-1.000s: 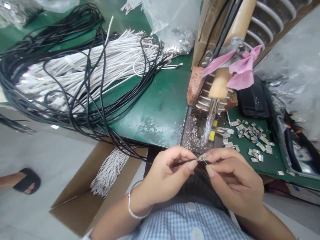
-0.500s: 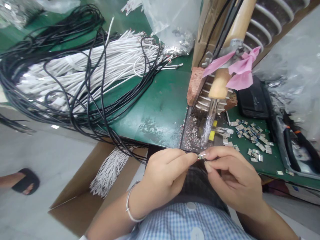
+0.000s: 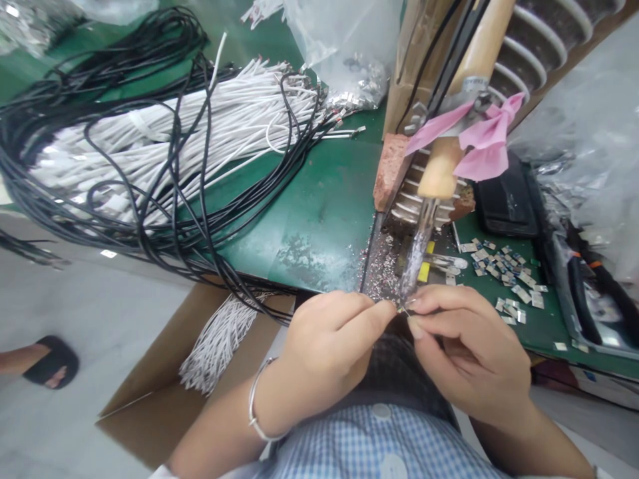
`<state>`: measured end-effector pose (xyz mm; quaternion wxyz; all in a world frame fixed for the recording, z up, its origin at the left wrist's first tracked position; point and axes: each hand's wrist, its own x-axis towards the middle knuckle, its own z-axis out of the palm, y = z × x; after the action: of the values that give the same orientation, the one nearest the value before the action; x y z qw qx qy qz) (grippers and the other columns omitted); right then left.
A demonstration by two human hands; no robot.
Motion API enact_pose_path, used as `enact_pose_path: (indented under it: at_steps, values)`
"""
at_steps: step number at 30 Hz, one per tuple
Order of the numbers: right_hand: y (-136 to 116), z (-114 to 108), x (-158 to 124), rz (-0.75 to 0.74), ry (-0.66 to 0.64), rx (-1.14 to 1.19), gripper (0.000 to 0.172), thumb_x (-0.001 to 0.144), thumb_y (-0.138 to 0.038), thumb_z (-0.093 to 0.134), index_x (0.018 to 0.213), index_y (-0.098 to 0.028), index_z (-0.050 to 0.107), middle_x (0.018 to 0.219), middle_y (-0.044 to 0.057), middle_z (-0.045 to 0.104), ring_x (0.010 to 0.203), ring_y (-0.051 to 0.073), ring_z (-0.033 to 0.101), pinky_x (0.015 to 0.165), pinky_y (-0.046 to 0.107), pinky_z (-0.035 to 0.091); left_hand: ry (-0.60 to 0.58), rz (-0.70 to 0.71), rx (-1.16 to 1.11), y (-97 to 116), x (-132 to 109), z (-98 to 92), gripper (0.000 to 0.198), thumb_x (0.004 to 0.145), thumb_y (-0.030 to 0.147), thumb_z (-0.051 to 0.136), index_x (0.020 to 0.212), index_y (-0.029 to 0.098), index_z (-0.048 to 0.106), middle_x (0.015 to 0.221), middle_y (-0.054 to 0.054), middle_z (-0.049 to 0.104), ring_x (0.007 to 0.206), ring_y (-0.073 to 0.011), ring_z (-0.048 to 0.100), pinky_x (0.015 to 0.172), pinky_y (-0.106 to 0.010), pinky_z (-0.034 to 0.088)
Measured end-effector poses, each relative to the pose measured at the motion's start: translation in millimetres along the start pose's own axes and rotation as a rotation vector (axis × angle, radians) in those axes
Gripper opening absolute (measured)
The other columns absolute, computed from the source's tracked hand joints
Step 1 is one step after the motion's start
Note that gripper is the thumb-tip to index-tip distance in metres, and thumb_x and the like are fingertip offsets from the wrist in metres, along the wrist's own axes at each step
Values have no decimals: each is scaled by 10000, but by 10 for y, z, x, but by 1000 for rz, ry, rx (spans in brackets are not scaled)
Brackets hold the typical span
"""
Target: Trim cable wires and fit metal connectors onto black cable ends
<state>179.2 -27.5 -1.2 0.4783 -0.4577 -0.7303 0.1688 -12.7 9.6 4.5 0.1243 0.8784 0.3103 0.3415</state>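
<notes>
My left hand (image 3: 332,339) pinches the end of a thin black cable, which is mostly hidden behind its fingers. My right hand (image 3: 464,346) pinches a small metal connector piece (image 3: 403,308) against that cable end. Both hands meet at the table's near edge, just below the tip of a fixed soldering iron (image 3: 417,256) with a wooden handle (image 3: 462,100). A plate speckled with solder bits (image 3: 382,263) lies under the tip.
A heap of black cables (image 3: 100,133) and white cables (image 3: 164,140) covers the green table (image 3: 319,213) at left. Several small connector parts (image 3: 509,279) lie at right beside a black case (image 3: 504,196). A cardboard box (image 3: 164,392) with white cables stands on the floor; another person's sandalled foot (image 3: 50,362) is far left.
Both hands have risen together with the cable end and connector, from the lap up to the soldering iron's tip.
</notes>
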Motion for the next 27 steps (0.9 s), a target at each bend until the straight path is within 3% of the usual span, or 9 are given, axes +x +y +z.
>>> enact_pose_path:
  at_steps: [9,17,27]
  values:
    - [-19,-8,33,-10,19,-48,234,789,-7,585,873,-223,619,890,29,659,853,183,693,749,333,619,18,-27,-27,10,0,-14,278,859,10,502,1061,167,612,801,-47,733,630,-136,621,560,-244,500]
    - [-30,-12,26,-14,5,-12,267,781,35,578,887,-209,601,918,24,632,903,156,681,805,288,607,27,-7,-28,7,1,-6,277,849,-6,505,1061,140,606,811,-59,735,631,-147,631,556,-253,504]
    - [-34,8,-48,-2,-51,26,254,785,30,562,889,-198,604,909,38,636,902,173,685,796,299,609,-19,0,-29,11,-67,-17,265,842,-14,493,1041,122,603,771,-65,731,595,-156,630,519,-258,488]
